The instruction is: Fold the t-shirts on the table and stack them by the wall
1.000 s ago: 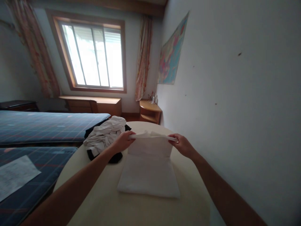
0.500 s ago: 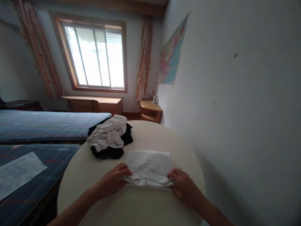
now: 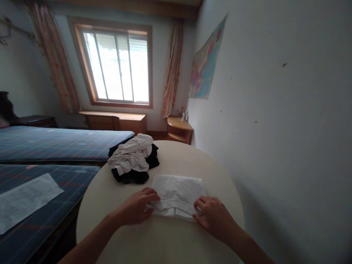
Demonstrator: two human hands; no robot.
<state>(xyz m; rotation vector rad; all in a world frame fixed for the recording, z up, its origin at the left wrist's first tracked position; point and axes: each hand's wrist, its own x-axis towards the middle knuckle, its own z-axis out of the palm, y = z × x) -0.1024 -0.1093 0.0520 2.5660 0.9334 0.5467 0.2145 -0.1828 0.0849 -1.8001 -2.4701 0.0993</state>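
Note:
A folded white garment (image 3: 177,189) lies flat on the round cream table (image 3: 165,240), with a band and a short seam along its near edge. At its left near corner rests my left hand (image 3: 139,206), the thumb spread from the fingers and the fingertips touching the cloth. My right hand (image 3: 213,216) is on the right near corner, fingers bent a little over the fabric and thumb apart. Both hands look open, without a grip on the garment. Beyond my left hand sits a crumpled heap of white (image 3: 133,154) and black clothes (image 3: 134,177).
Left of the table stand two beds with plaid mattresses (image 3: 68,137); a paper sheet (image 3: 27,201) lies on the nearer one. A white wall (image 3: 288,154) runs close along the right. A desk (image 3: 132,123) and a corner shelf (image 3: 178,124) stand under and beside the window.
Both hands have loosened from the garment's near edge, which now lies flatter on the table. The whole view has shifted slightly, so things appear farther right.

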